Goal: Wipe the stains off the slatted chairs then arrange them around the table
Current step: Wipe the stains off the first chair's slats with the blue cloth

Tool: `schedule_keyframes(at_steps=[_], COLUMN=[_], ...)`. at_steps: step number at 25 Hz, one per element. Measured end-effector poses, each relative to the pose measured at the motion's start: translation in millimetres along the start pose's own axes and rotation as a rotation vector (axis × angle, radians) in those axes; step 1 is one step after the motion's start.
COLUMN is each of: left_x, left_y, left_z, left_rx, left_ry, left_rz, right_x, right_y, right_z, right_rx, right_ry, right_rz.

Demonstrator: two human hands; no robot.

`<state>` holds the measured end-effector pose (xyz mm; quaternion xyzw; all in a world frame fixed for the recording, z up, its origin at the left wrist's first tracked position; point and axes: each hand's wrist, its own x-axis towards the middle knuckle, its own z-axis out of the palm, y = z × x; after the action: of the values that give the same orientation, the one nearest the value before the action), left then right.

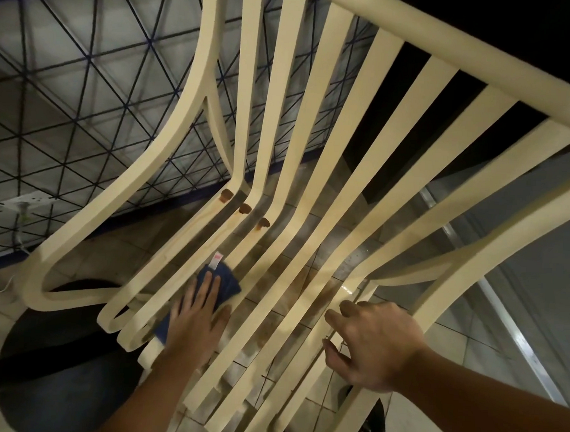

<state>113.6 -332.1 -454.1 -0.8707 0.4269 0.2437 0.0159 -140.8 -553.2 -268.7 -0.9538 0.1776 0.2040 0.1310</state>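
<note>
A cream slatted chair [312, 171] is filling most of the view, its seat slats running up from the lower middle and bending into the backrest towards the top rail at the upper right. The left hand [195, 320] is lying flat on the seat's left slats, fingers [207, 291] straight and close together, pressing a blue cloth [229, 284] against the wood; a small white tag [214, 261] is sticking out at the cloth's far edge. Further up the same slats, at the bend, three brown spots [245, 208] are sitting side by side. The right hand [376, 346] is gripping the seat's right side, its fingers [337, 317] curling over a slat and the thumb spreading below. Behind the chair a dark blue wire grille [85, 89] is closing off the left, with a white socket strip [27, 200] lying at its foot. A dark round object [55, 352] is crowding the chair's left front corner on the tiled floor [468, 351], and a metal rail [490, 299] is running diagonally past on the right.
</note>
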Motion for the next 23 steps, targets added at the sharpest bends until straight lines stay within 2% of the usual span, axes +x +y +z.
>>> schedule_keyframes(at_steps=[3, 6, 17, 23], left_x=[-28, -19, 113, 52], left_y=[-21, -11, 88, 42], left_z=[6, -2, -27, -12], left_rx=[0.049, 0.043, 0.003, -0.012], left_ry=[-0.036, -0.045, -0.042, -0.033], left_rz=[-0.024, -0.036, 0.033, 0.0], right_x=[-1, -1, -1, 0], right_y=[-1, -1, 1, 0], right_z=[-1, -1, 4, 3], right_rx=[0.006, 0.014, -0.008, 0.01], right_ry=[0.012, 0.024, 0.034, 0.045], right_rz=[-0.005, -0.002, -0.01, -0.001])
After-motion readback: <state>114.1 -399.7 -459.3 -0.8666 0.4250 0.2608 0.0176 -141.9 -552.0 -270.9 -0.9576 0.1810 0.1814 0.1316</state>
